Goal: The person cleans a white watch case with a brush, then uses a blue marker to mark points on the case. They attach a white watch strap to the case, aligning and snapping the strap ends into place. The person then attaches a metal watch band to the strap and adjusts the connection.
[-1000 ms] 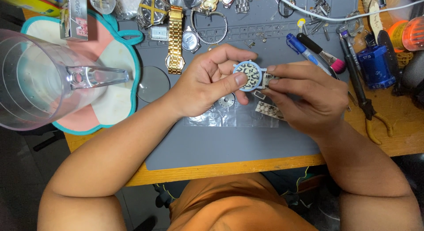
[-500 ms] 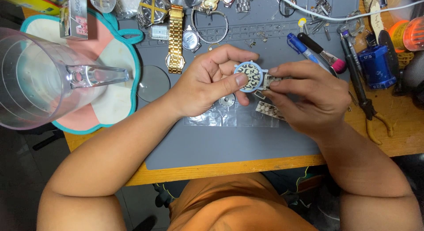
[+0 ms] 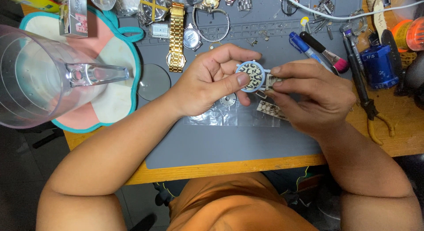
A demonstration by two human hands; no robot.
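Two hands on one small watch

Both hands meet over the middle of the grey mat (image 3: 247, 147) that covers the bench (image 3: 397, 134). The left hand (image 3: 207, 83) pinches a round watch case (image 3: 250, 76) with a pale blue rim and a spotted, leopard-like dial, thumb pressed against its lower edge and fingers curled behind it. The right hand (image 3: 318, 96) closes its fingertips on the strap end (image 3: 270, 81) at the case's right side, so the watch is held between the two hands, lifted just above the mat.

Under the hands lies a crinkled clear plastic bag (image 3: 221, 118), with a small round metal part (image 3: 228, 100) on it and a loose spotted strap piece (image 3: 271, 109) just beside the right hand.

Toward the far edge of the mat a gold watch (image 3: 177, 36) with a metal bracelet lies stretched out, near other watches and a thin bangle (image 3: 211, 20). A round glass disc (image 3: 153, 82) rests at the mat's left edge. At the bench's left end a clear plastic jug (image 3: 39, 76) lies on a teal-edged cloth pad (image 3: 115, 103). Near the right end are a blue pen (image 3: 304, 45), a pink-tipped brush (image 3: 324, 52), a blue jar (image 3: 379, 65) and yellow-handled pliers (image 3: 375, 118).
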